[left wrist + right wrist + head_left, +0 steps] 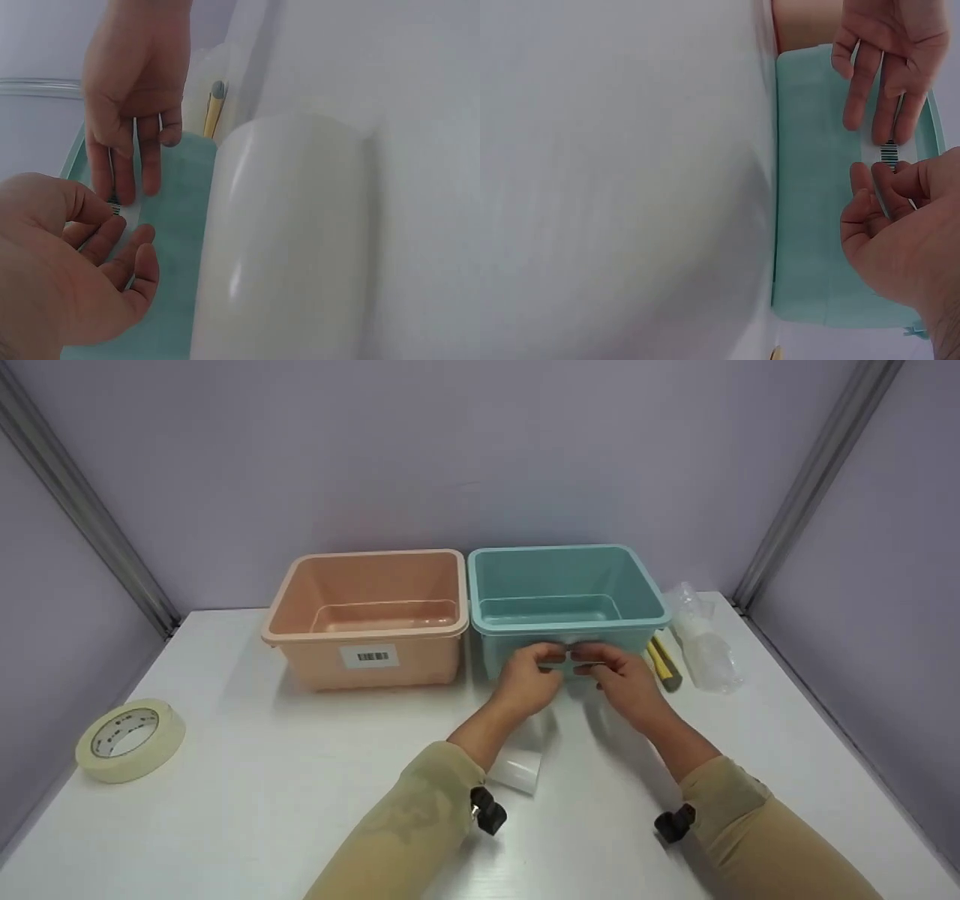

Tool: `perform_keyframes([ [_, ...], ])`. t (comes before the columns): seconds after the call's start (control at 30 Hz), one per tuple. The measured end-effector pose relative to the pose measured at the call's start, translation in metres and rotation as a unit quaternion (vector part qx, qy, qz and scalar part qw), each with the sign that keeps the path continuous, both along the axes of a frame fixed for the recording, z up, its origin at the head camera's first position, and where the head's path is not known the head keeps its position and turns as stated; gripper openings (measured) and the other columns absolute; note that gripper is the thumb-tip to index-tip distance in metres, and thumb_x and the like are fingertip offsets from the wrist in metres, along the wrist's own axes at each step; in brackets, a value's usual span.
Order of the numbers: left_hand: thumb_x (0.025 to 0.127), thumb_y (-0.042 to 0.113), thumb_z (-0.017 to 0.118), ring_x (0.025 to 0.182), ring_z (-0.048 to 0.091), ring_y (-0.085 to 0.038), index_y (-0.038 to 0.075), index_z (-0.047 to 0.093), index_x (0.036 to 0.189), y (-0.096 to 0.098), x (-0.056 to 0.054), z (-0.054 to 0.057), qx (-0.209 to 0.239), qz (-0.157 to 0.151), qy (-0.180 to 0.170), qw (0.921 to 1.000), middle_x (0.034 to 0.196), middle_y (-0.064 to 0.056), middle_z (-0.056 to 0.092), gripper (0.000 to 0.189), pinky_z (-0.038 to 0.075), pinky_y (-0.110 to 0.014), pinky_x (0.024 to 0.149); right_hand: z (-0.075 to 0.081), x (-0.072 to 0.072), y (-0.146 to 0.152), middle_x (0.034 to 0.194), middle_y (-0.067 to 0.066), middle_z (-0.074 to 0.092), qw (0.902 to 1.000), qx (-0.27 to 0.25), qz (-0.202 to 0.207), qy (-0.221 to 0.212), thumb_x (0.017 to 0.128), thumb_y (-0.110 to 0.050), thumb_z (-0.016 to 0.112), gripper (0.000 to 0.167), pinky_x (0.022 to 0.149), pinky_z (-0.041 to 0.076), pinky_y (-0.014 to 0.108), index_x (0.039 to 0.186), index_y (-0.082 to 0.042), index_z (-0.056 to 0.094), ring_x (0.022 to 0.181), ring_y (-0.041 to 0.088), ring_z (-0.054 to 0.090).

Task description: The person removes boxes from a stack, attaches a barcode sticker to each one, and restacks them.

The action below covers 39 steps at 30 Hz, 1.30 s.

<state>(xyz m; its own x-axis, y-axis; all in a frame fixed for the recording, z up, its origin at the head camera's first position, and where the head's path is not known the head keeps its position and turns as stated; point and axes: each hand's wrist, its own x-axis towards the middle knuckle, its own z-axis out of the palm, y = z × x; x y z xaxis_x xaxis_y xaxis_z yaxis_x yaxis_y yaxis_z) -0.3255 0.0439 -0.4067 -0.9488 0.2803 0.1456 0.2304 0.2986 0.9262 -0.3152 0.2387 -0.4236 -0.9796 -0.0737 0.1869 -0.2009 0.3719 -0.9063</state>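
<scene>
Both hands meet at the front wall of a teal plastic bin [570,625]. There a white barcode label [889,154] lies against the wall, partly covered by fingers. My left hand [529,681] touches the label's left part with its fingertips, the fingers mostly straight. From the other side my right hand [628,687] rests its fingertips at the label's right part, its fingers slightly bent. A smooth white roll [517,769] lies on the table beneath the left forearm and looms large in the left wrist view.
Left of the teal bin stands a pink bin [367,634] with a barcode label on its front. Masking tape [169,739] lies at the far left. A yellow-and-dark tool [663,664] and a clear plastic-wrapped bundle [709,649] lie right of the teal bin. Walls enclose the table.
</scene>
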Motion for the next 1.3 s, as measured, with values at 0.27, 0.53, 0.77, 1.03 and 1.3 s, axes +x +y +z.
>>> perform_keyframes([
  [0.27, 0.093, -0.003, 0.062, 0.120, 0.065, -0.020, 0.002, 0.072, 0.130, 0.003, -0.004, -0.006, 0.004, 0.001, -0.005, 1.0000, 0.126, -0.009, 0.073, 0.039, 0.054, -0.030, 0.098, -0.004, -0.002, -0.002, 0.134, 0.019, 0.069, 0.9999, -0.006, 0.010, -0.011, 0.105, 0.000, 0.046, 0.038, 0.087, 0.050, 0.036, 0.135, 0.001, 0.069, 0.119, 0.035, 0.068],
  [0.53, 0.094, -0.004, 0.059, 0.124, 0.064, -0.022, 0.002, 0.071, 0.132, -0.008, -0.003, 0.001, 0.017, 0.015, -0.004, 0.9997, 0.128, -0.008, 0.073, 0.040, 0.052, -0.033, 0.104, -0.002, -0.002, 0.012, 0.134, 0.017, 0.069, 0.9995, -0.014, -0.014, -0.023, 0.107, -0.004, 0.049, 0.034, 0.091, 0.050, 0.041, 0.135, -0.001, 0.068, 0.112, 0.022, 0.070],
  [0.77, 0.095, -0.004, 0.057, 0.124, 0.065, -0.029, 0.002, 0.070, 0.133, -0.008, -0.004, 0.007, 0.026, 0.001, 0.012, 0.9996, 0.129, -0.007, 0.073, 0.041, 0.053, -0.033, 0.100, 0.003, -0.007, 0.003, 0.135, 0.019, 0.068, 0.9986, -0.051, 0.011, -0.010, 0.108, -0.002, 0.044, 0.035, 0.086, 0.050, 0.039, 0.136, 0.003, 0.066, 0.108, 0.017, 0.072],
  [1.03, 0.097, -0.002, 0.060, 0.122, 0.065, -0.024, 0.007, 0.070, 0.135, -0.025, -0.008, 0.006, 0.017, 0.032, -0.006, 0.9993, 0.130, -0.004, 0.073, 0.040, 0.053, -0.033, 0.102, 0.004, -0.009, 0.011, 0.137, 0.018, 0.068, 0.9982, -0.059, -0.003, -0.014, 0.111, -0.005, 0.046, 0.034, 0.086, 0.049, 0.034, 0.139, 0.002, 0.064, 0.106, 0.010, 0.071],
  [1.3, 0.099, -0.002, 0.061, 0.130, 0.062, -0.020, 0.005, 0.067, 0.139, -0.080, -0.001, 0.005, 0.032, 0.023, 0.007, 0.9992, 0.136, -0.008, 0.070, 0.042, 0.050, -0.035, 0.108, 0.016, 0.002, 0.044, 0.140, 0.015, 0.066, 0.9991, -0.037, -0.017, 0.008, 0.111, -0.010, 0.052, 0.035, 0.086, 0.051, 0.031, 0.143, 0.000, 0.062, 0.107, 0.005, 0.071],
])
